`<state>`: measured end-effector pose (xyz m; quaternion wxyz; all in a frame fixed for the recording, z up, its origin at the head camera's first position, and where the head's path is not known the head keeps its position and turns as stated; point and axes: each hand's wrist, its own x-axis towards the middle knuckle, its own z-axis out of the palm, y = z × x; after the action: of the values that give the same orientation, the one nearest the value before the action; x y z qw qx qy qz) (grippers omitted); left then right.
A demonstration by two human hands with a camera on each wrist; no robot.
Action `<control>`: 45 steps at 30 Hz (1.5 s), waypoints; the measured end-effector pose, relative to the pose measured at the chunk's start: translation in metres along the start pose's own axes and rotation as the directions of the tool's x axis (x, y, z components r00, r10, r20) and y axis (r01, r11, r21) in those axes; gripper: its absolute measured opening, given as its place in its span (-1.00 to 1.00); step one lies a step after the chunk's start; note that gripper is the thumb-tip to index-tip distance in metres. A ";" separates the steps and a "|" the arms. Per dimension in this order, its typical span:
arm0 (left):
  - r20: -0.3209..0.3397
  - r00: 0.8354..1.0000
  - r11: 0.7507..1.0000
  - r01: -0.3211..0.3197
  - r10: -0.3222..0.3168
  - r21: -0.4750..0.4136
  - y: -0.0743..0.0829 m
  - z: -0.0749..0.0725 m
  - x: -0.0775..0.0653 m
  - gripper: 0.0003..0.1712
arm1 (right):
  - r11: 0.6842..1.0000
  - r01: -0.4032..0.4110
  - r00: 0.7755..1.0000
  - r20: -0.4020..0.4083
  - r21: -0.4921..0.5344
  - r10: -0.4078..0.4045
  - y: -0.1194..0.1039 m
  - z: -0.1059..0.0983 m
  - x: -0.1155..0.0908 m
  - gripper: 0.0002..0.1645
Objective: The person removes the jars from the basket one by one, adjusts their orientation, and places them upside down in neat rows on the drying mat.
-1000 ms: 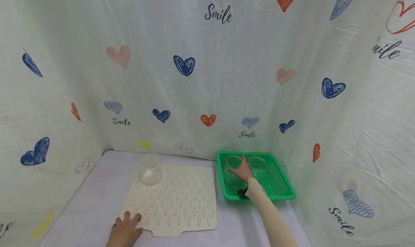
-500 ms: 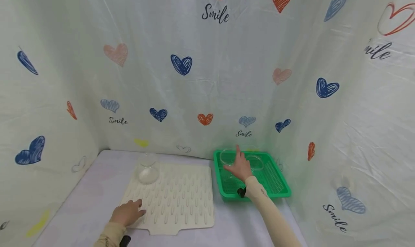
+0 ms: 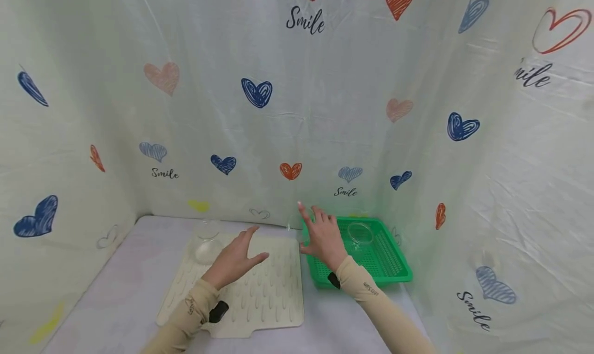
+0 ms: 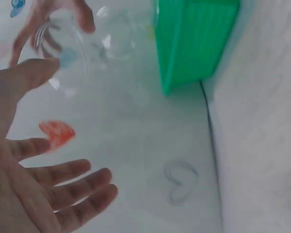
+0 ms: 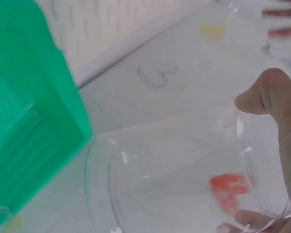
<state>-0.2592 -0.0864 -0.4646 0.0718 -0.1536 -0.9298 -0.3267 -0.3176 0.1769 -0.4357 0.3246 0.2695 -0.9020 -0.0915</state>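
Note:
My right hand [image 3: 325,240] grips a see-through cylindrical jar [image 5: 174,165] near one end, thumb on one side and fingers on the other. The jar is lifted beside the left edge of the green basket [image 3: 392,276], and in the head view it is barely visible. My left hand [image 3: 234,261] hovers over the cream ridged mat [image 3: 274,297], fingers and thumb spread, holding nothing. In the left wrist view its thumb overlaps the jar's near end; touching cannot be told. A similar clear jar [image 3: 207,251] stands on the mat's back left.
One more clear jar [image 3: 360,234] stays in the basket, toward its back. A patterned curtain [image 3: 260,137] encloses the table at the back and both sides. White table surface [image 3: 116,292] shows left of the mat.
My right hand has lifted a jar out of the basket and moved left with it. My left hand has risen from the mat's front left corner toward the middle.

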 end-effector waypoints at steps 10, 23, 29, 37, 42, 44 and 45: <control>0.030 0.995 0.989 -0.088 0.092 -0.117 0.031 0.016 0.019 0.18 | 0.981 0.146 0.989 0.036 -0.127 -0.142 -0.038 -0.028 -0.004 0.59; 0.042 0.993 0.988 -0.108 0.113 -0.112 0.031 0.028 0.015 0.17 | 0.968 0.201 0.980 0.038 -0.150 -0.197 -0.063 -0.029 -0.012 0.47; 0.021 0.992 0.980 -0.117 0.122 -0.163 0.027 0.028 0.013 0.13 | 0.965 0.215 0.977 0.039 -0.151 -0.211 -0.064 -0.028 -0.014 0.53; -0.031 0.997 0.983 -0.078 0.074 -0.168 0.015 0.017 0.009 0.18 | 0.975 0.110 0.994 0.002 0.192 -0.112 -0.047 -0.033 -0.014 0.42; -0.072 0.996 0.986 -0.058 0.048 -0.156 0.009 0.005 0.008 0.23 | 0.698 -0.255 0.966 0.214 0.670 0.147 -0.023 -0.029 -0.015 0.12; -0.085 0.995 0.985 -0.056 0.043 -0.163 0.009 0.001 0.007 0.23 | 0.432 -0.419 0.908 0.361 0.799 0.214 -0.014 -0.022 -0.015 -0.01; -0.089 0.995 0.985 -0.056 0.042 -0.162 0.009 0.000 0.007 0.22 | 0.283 -0.483 0.874 0.434 0.829 0.218 -0.010 -0.018 -0.015 -0.05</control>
<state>-0.2626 -0.0786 -0.4580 0.1063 -0.1681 -0.8918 -0.4065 -0.2919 0.1772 -0.4333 0.0203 0.1836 -0.8636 0.4692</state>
